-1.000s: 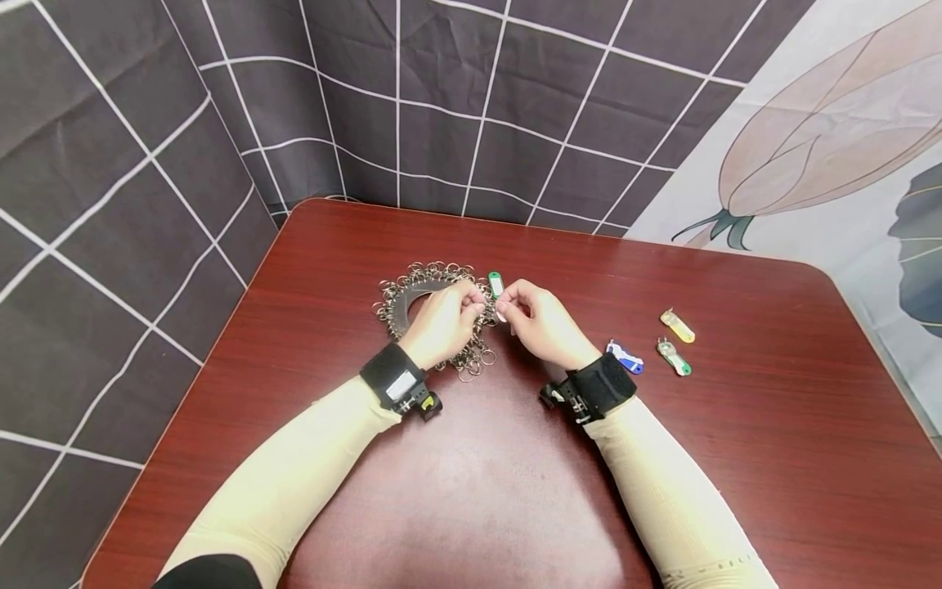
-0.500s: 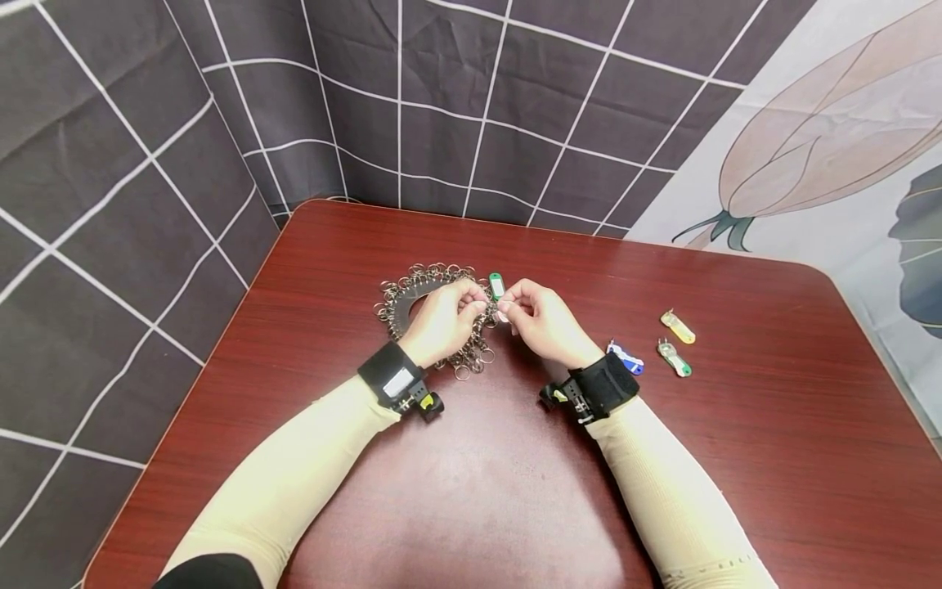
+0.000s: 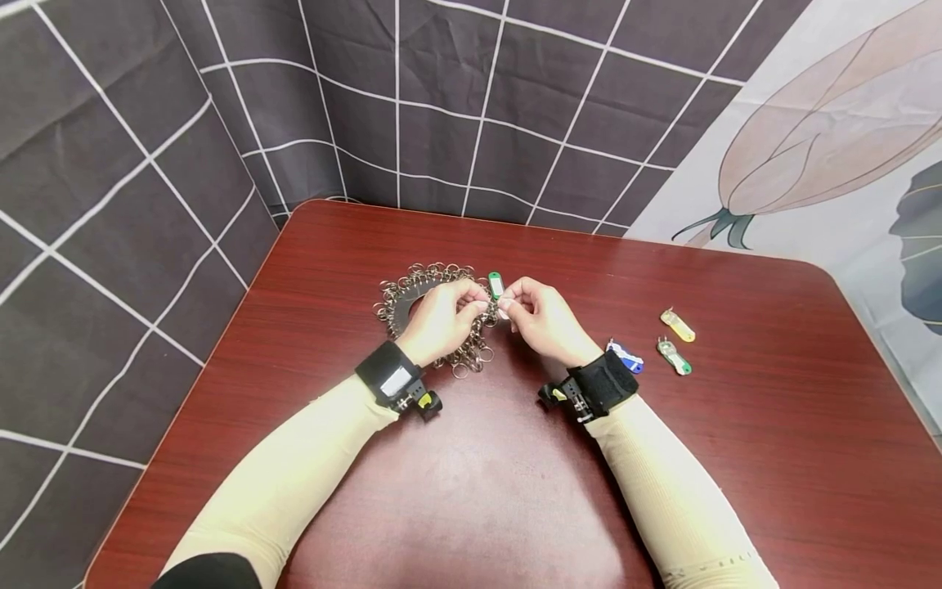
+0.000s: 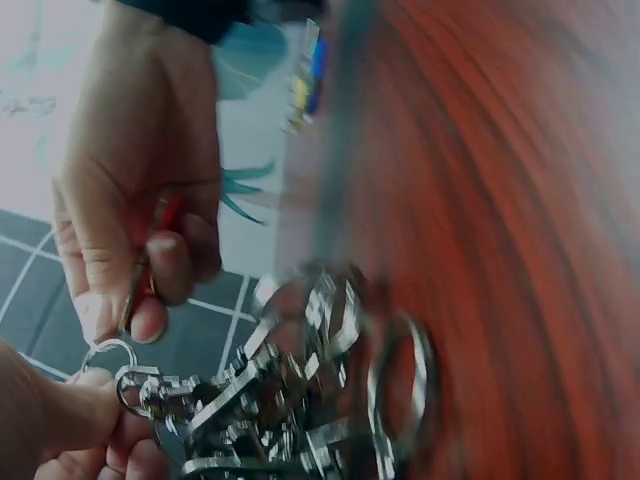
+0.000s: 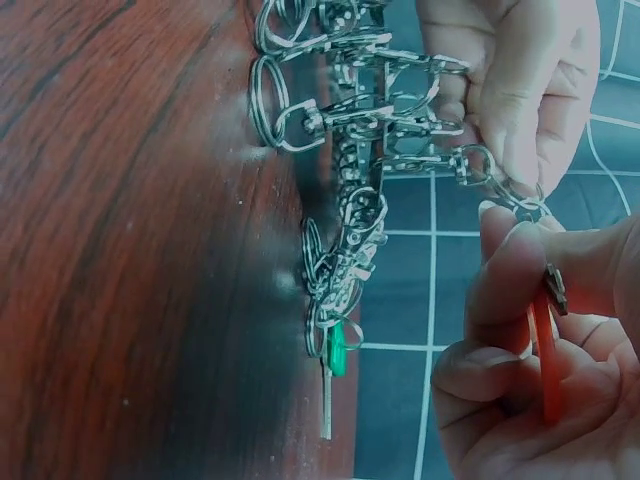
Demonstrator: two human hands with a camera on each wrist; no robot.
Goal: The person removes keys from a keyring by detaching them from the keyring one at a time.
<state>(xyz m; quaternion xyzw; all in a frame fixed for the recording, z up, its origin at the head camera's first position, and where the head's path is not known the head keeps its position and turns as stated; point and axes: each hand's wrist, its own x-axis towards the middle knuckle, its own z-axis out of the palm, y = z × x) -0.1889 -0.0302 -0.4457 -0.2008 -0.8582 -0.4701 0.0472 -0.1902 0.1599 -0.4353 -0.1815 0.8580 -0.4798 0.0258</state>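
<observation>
In the head view a grey hoop-shaped holder (image 3: pixel 401 312), fringed with metal clasps and split rings, lies on the table. My left hand (image 3: pixel 446 321) reaches over its right side and pinches a split ring (image 4: pixel 112 352) joined to one of the clasps (image 5: pixel 430 163). Close by, my right hand (image 3: pixel 548 325) pinches a red key tag (image 5: pixel 546 365), which lies partly hidden in the palm. A small brass-coloured metal piece (image 5: pixel 556 288) shows beside the tag. The fingertips of both hands nearly meet at the ring. A green tag (image 3: pixel 496 284) hangs from the holder's far right side.
To the right on the reddish-brown table (image 3: pixel 773 409) lie a blue-tagged key (image 3: pixel 625 357), a green-tagged key (image 3: pixel 673 357) and a yellow-tagged key (image 3: pixel 677 325). Grid-patterned cloth (image 3: pixel 434 147) hangs behind the table's back edge.
Both hands stay in nearly the same place, with only slight finger movement at the ring. The loose rings below the left hand have shifted a little.
</observation>
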